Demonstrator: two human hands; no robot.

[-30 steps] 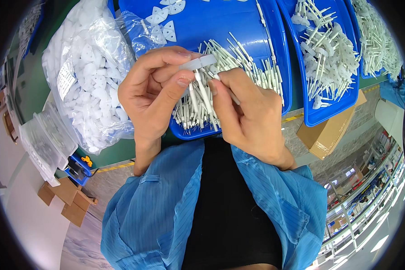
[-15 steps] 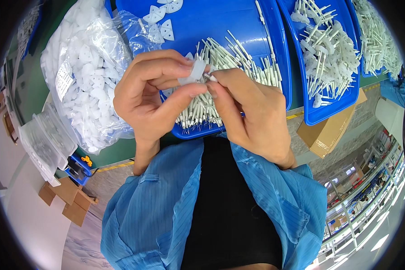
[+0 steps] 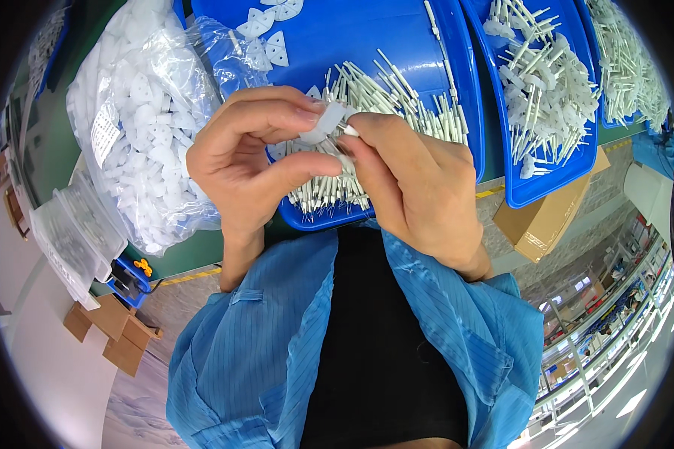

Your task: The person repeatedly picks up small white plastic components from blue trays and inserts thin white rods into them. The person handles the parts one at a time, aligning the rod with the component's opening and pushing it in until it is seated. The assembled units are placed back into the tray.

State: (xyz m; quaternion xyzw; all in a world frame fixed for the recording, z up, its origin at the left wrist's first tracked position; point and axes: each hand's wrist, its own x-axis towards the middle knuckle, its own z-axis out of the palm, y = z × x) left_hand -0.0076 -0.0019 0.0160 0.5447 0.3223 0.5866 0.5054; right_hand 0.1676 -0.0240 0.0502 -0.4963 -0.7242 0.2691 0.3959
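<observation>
My left hand (image 3: 251, 161) pinches a small white triangular plastic piece (image 3: 326, 123) between thumb and forefinger. My right hand (image 3: 416, 183) meets it, gripping a thin white plastic stick (image 3: 347, 133) whose tip touches the piece. Both hands hover over the near rim of a blue tray (image 3: 397, 37) that holds a pile of white sticks (image 3: 382, 101) and a few loose triangular pieces (image 3: 269, 34).
A clear bag of white triangular pieces (image 3: 138, 127) lies at the left. A second blue tray (image 3: 535, 187) with assembled white parts sits at the right, a third one (image 3: 621, 67) beyond it. A cardboard box (image 3: 543, 224) sits below the trays. Smaller clear bags (image 3: 75, 239) lie at the far left.
The hands have drawn closer together. The triangular piece has turned in my left fingers and the stick's tip now touches it.
</observation>
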